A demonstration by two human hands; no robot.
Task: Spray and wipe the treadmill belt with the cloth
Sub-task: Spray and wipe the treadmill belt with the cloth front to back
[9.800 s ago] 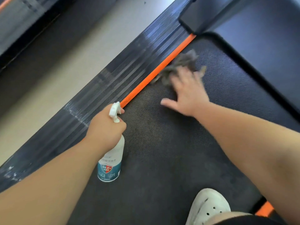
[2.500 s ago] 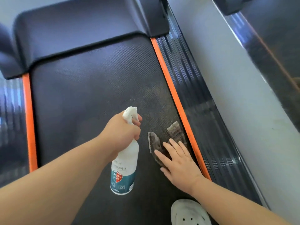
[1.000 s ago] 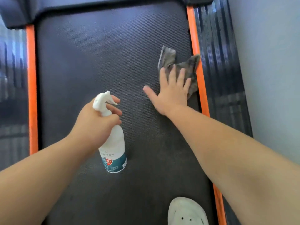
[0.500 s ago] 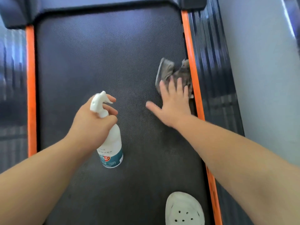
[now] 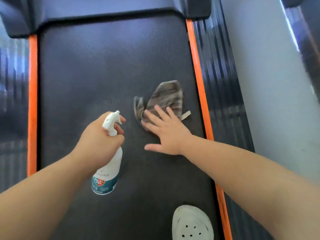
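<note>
- Gripping the spray bottle by its neck, the left hand holds it above the treadmill belt.
- Right hand lies flat, fingers spread, pressing the grey cloth at the bottle's two o'clock, near the orange strip.

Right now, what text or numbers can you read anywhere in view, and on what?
"99.9%": on the red shield badge of the spray bottle label, held in the left hand.
Other lines on that label: too blurred to read.
Cloth, treadmill belt, shoe: no text visible.
</note>
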